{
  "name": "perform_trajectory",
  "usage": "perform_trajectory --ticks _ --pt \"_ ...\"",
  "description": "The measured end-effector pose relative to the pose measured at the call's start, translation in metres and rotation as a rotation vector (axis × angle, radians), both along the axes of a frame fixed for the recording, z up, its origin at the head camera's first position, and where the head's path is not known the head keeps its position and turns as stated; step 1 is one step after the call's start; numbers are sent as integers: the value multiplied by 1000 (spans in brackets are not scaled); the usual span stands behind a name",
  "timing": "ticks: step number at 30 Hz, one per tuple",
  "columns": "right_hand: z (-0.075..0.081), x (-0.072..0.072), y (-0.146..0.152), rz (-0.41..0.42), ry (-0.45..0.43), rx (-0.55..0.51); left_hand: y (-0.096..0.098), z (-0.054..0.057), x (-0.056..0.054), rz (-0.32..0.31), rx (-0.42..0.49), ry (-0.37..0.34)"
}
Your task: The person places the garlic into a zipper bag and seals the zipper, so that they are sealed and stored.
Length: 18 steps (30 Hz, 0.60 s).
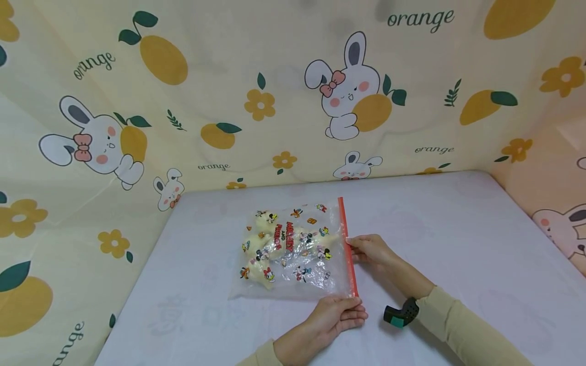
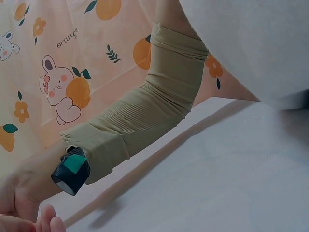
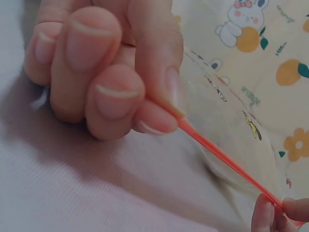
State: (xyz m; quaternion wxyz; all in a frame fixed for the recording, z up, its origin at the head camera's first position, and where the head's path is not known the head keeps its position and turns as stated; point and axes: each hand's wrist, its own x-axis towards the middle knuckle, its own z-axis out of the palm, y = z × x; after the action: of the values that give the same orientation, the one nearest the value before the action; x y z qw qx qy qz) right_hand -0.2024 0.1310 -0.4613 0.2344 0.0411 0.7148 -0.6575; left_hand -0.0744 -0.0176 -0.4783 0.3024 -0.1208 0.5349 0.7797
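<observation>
A clear zip bag point(image 1: 316, 284) with cartoon prints and a red zip edge point(image 1: 346, 244) lies on the table. Several pale cream lumps inside it show through the plastic; their kind is unclear. My right hand point(image 1: 373, 251) pinches the red edge near its middle, and in the right wrist view thumb and forefinger meet on the strip. At the near corner of the bag, my left hand point(image 1: 331, 317) pinches the end of that edge, which the right wrist view shows at its lower right. The left wrist view catches only some fingertips point(image 2: 50, 221), not the bag.
The white-covered table point(image 1: 435, 218) extends around the bag. Behind it hangs a cream curtain point(image 1: 284, 61) printed with rabbits and oranges. A black wrist camera point(image 1: 401, 312) with a green patch sits on my right wrist, below the beige sleeve.
</observation>
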Motion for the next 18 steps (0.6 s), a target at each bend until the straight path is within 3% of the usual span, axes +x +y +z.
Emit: perform_trajectory --ticks 18 --pt "3 -5 -2 -12 -12 52 2 -1 1 12 -11 20"
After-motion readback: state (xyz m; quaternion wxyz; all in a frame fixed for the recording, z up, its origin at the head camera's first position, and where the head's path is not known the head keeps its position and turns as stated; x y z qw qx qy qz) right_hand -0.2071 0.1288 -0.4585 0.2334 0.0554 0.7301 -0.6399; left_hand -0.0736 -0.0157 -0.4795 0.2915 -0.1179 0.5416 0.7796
